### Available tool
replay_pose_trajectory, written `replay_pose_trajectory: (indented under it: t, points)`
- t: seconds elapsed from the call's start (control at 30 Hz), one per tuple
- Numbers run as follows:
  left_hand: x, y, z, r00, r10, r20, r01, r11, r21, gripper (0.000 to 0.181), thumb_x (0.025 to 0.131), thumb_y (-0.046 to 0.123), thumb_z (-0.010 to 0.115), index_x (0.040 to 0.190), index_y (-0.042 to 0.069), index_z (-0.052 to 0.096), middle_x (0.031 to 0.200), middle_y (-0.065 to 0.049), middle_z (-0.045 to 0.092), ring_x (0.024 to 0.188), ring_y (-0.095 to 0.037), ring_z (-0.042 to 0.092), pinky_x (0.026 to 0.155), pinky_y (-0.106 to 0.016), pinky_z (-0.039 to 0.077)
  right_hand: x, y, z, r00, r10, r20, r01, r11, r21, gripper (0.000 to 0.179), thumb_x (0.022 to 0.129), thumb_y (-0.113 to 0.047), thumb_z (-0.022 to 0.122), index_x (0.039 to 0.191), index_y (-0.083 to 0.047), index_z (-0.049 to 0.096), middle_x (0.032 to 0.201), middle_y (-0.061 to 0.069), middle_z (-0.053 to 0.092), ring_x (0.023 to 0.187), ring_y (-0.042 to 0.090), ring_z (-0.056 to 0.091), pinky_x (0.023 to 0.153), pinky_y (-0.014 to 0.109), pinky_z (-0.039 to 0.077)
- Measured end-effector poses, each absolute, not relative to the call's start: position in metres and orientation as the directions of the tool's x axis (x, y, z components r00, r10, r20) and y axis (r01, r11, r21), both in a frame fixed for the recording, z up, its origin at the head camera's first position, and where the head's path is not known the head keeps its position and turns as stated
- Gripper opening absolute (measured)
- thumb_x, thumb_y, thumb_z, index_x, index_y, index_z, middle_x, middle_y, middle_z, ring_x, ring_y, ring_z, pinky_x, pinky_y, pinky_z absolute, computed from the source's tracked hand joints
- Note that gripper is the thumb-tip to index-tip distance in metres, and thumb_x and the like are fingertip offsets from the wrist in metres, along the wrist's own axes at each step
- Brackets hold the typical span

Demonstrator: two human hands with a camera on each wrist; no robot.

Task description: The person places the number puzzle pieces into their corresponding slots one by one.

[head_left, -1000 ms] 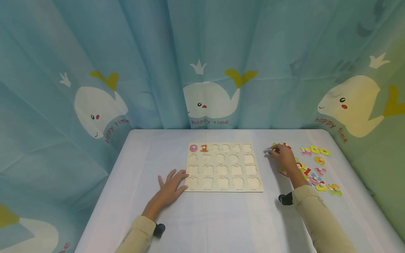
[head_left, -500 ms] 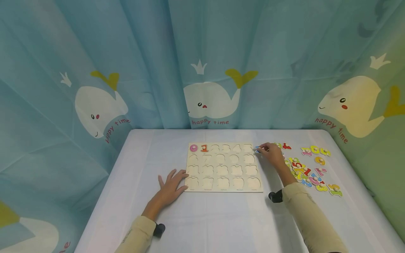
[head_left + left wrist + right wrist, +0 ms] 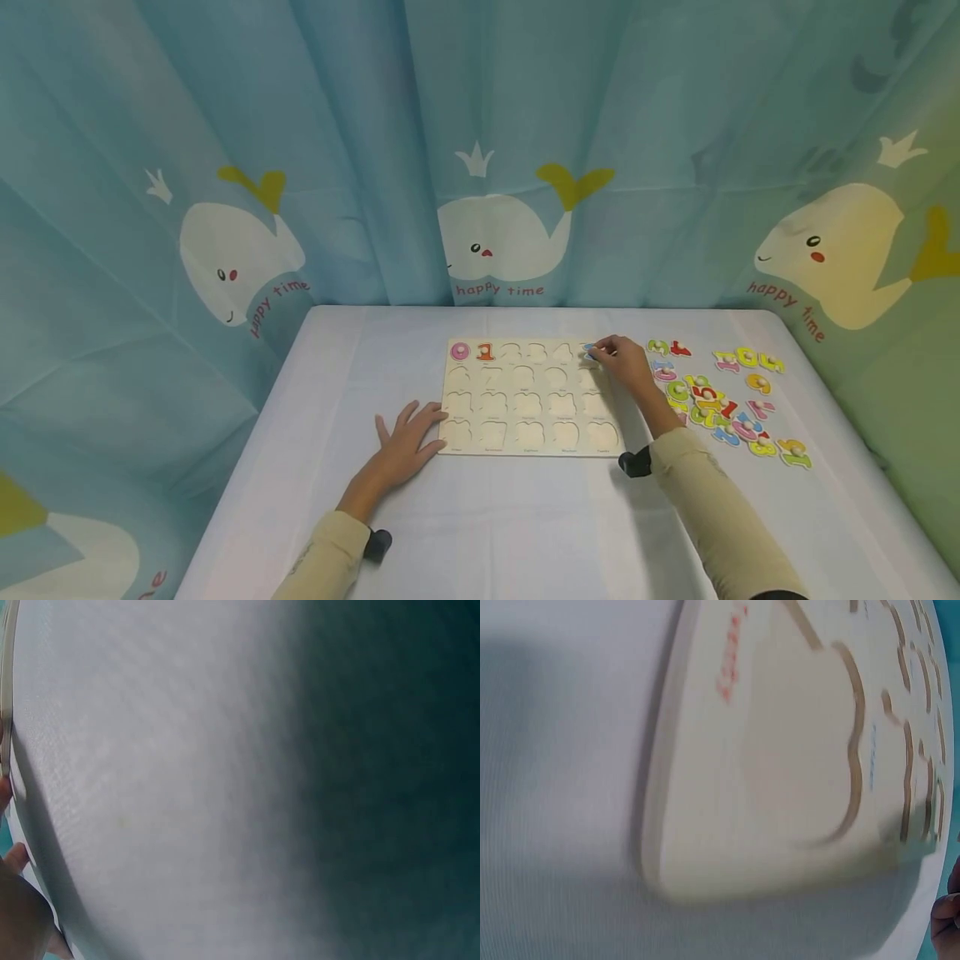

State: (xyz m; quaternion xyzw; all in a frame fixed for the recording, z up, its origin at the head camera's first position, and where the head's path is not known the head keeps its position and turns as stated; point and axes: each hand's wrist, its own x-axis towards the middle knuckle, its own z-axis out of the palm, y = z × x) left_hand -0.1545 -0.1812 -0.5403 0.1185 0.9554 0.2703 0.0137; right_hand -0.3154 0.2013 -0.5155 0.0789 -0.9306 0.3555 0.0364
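Observation:
A pale wooden number puzzle board (image 3: 508, 382) lies on the white table, with rows of cut-out recesses. A pink 0 piece (image 3: 460, 352) and an orange 1 piece (image 3: 486, 352) sit in its top-left recesses. My right hand (image 3: 627, 364) pinches a blue number piece (image 3: 588, 351) over the top-right recess; fingers partly cover it, so its digit is unclear. With fingers spread, my left hand (image 3: 407, 443) rests on the table, fingertips at the board's left edge. In the right wrist view, the board's corner (image 3: 780, 772) fills much of the frame and the right hand (image 3: 946, 922) shows at the edge.
Several colourful number pieces (image 3: 705, 393) lie in a loose, overlapping heap right of the board, with others scattered farther right. A blue whale-print curtain (image 3: 360, 150) hangs behind the white table (image 3: 480, 525). The left wrist view shows mostly tablecloth (image 3: 150, 787).
My right hand has carried the blue number piece leftward from the heap to the board's top-right corner. The left hand has stayed in place.

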Motion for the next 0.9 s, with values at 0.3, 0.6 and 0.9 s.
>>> replay_pose_trajectory:
  t: [0.3, 0.6, 0.9]
  points:
    - [-0.153, -0.18, -0.536, -0.97, 0.244, 0.012, 0.214, 0.824, 0.524, 0.042, 0.092, 0.029, 0.059, 0.131, 0.015, 0.052, 0.144, -0.006, 0.04, 0.137, -0.036, 0.018, 0.095, -0.072, -0.011, -0.311, 0.188, -0.52, -0.975, -0.16, 0.157, -0.224, 0.72, -0.657, 0.024, 0.09, -0.019, 0.065, 0.096, 0.005, 0.064, 0.086, 0.017, 0.06, 0.073, 0.027, 0.055, 0.061, 0.035, 0.044]
    - [-0.156, -0.183, -0.537, -0.968, 0.244, 0.059, 0.238, 0.819, 0.522, 0.042, 0.091, 0.029, 0.06, 0.13, 0.015, 0.053, 0.142, -0.006, 0.042, 0.136, -0.037, 0.02, 0.094, -0.074, -0.01, -0.314, 0.181, -0.521, -0.977, -0.168, 0.134, -0.214, 0.721, -0.659, 0.025, 0.091, -0.021, 0.064, 0.098, 0.003, 0.064, 0.086, 0.015, 0.059, 0.075, 0.028, 0.056, 0.061, 0.035, 0.045]
    - [-0.154, -0.182, -0.541, -0.971, 0.238, 0.024, 0.217, 0.833, 0.508, 0.04, 0.092, 0.03, 0.059, 0.129, 0.017, 0.052, 0.142, -0.005, 0.042, 0.136, -0.036, 0.02, 0.094, -0.074, -0.009, -0.314, 0.175, -0.524, -0.979, -0.153, 0.132, -0.203, 0.731, -0.651, 0.024, 0.09, -0.02, 0.065, 0.096, 0.003, 0.065, 0.083, 0.012, 0.058, 0.07, 0.023, 0.053, 0.058, 0.032, 0.043]
